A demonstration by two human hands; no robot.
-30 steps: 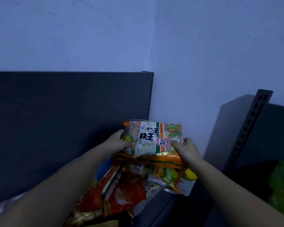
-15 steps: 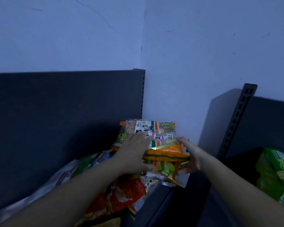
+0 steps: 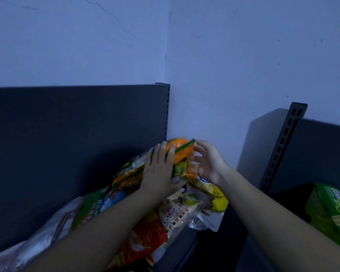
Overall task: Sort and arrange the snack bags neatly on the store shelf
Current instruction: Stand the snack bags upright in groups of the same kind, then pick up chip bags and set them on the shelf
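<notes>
Honestly, barely begun: my left hand (image 3: pixel 159 169) presses flat on the orange bag (image 3: pixel 182 147), my right hand (image 3: pixel 206 163) open beside it. Underneath, the pile (image 3: pixel 177 213) looks jumbled.

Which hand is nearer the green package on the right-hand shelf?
Right. The right hand is well left of the green package; the left hand lies farther left, flat on the orange bag.

The person's left hand (image 3: pixel 157 173) and right hand (image 3: pixel 208 163) are bare. The left forearm (image 3: pixel 98 228) and right forearm (image 3: pixel 273 216) are bare too, uncovered along all their visible length. Fingernails look short; blur softens the right hand's outline.
</notes>
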